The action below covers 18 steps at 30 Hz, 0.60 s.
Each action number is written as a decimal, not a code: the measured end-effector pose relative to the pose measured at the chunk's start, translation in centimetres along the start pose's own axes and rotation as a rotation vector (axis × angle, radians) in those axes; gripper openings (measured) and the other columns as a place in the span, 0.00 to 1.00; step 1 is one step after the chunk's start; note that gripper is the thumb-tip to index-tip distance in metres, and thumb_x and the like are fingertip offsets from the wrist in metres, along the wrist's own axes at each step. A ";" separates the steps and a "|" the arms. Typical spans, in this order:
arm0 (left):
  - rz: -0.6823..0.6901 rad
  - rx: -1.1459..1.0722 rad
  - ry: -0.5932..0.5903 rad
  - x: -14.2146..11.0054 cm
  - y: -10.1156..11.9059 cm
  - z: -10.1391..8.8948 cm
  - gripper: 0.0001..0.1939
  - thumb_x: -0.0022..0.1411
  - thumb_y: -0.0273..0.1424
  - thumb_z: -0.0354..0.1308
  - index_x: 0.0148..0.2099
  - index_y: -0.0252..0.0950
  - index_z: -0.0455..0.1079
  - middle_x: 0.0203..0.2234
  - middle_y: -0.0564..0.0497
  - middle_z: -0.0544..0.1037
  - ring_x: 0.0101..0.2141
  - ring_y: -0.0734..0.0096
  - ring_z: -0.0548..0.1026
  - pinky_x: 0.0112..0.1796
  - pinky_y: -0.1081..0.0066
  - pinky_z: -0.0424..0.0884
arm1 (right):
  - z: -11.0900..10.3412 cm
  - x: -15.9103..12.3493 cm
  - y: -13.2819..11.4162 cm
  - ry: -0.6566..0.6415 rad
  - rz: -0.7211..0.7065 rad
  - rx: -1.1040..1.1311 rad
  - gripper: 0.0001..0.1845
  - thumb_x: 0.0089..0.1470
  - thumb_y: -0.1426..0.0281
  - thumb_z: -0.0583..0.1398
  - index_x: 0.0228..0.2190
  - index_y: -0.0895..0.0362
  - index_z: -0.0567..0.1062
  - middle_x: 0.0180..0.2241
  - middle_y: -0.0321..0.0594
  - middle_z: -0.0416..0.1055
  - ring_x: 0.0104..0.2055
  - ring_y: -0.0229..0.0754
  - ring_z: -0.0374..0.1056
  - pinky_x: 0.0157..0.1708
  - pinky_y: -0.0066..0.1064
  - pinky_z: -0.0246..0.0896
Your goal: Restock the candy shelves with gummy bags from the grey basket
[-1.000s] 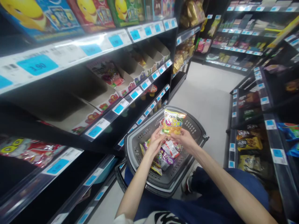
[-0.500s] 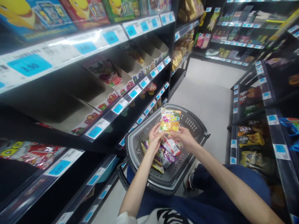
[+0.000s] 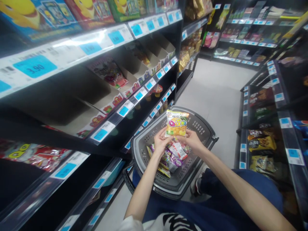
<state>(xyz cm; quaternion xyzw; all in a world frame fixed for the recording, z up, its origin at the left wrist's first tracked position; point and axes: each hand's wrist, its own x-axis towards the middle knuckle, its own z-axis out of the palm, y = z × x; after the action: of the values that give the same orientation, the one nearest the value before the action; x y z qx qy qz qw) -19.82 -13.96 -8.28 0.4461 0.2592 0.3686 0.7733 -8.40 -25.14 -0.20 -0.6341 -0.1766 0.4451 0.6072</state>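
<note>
Both of my hands hold a small yellow candy packet [image 3: 176, 123] upright above a grey shopping basket [image 3: 144, 144]. My left hand [image 3: 160, 141] pinches its lower left corner. My right hand [image 3: 192, 141] pinches the lower right corner. Below them, in the basket, lie several snack packets [image 3: 172, 157], purple, red and white ones among them. The basket rests on the floor in front of my knees.
Black store shelves with blue price tags [image 3: 35, 66] rise on my left, holding cardboard display boxes [image 3: 106, 99] and sweets. Another shelf unit with snack bags [image 3: 260, 144] stands on my right. A pale floor aisle [image 3: 216, 93] runs ahead between them.
The yellow packet has turned slightly between my fingers and stays above the basket. My view has shifted a little; the hands hold nearly the same place.
</note>
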 end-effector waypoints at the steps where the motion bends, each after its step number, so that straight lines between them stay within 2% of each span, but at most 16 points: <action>1: 0.008 0.003 0.001 0.0 -0.1 0.0 0.42 0.37 0.33 0.79 0.57 0.35 0.73 0.52 0.37 0.78 0.40 0.58 0.83 0.39 0.68 0.80 | 0.0 0.0 0.0 -0.002 -0.003 -0.007 0.29 0.30 0.63 0.77 0.36 0.59 0.77 0.31 0.41 0.79 0.27 0.41 0.74 0.21 0.25 0.63; 7: 0.067 0.063 0.040 0.0 -0.1 0.0 0.39 0.36 0.29 0.79 0.53 0.32 0.76 0.48 0.37 0.80 0.43 0.55 0.82 0.45 0.65 0.80 | 0.1 0.2 0.0 -0.050 -0.027 -0.088 0.25 0.36 0.62 0.74 0.37 0.59 0.77 0.30 0.41 0.78 0.26 0.40 0.72 0.22 0.26 0.62; 13: 0.066 0.146 0.080 0.0 0.0 0.1 0.36 0.38 0.29 0.78 0.53 0.31 0.76 0.47 0.38 0.81 0.34 0.62 0.83 0.39 0.68 0.80 | 0.1 0.2 0.1 -0.048 -0.028 -0.097 0.22 0.37 0.65 0.71 0.37 0.59 0.76 0.25 0.37 0.76 0.18 0.32 0.60 0.19 0.25 0.58; 18: 0.061 0.145 0.084 -0.1 0.0 0.2 0.36 0.39 0.29 0.77 0.53 0.31 0.76 0.48 0.38 0.80 0.37 0.62 0.83 0.42 0.68 0.80 | 0.1 0.2 0.3 -0.044 -0.001 -0.101 0.23 0.39 0.67 0.69 0.40 0.59 0.76 0.30 0.38 0.78 0.19 0.33 0.63 0.20 0.25 0.58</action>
<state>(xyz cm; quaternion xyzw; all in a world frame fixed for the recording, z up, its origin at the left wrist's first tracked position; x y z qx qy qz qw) -19.68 -14.12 -8.21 0.4928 0.3035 0.3907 0.7158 -8.43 -24.94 -0.53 -0.6538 -0.2125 0.4491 0.5707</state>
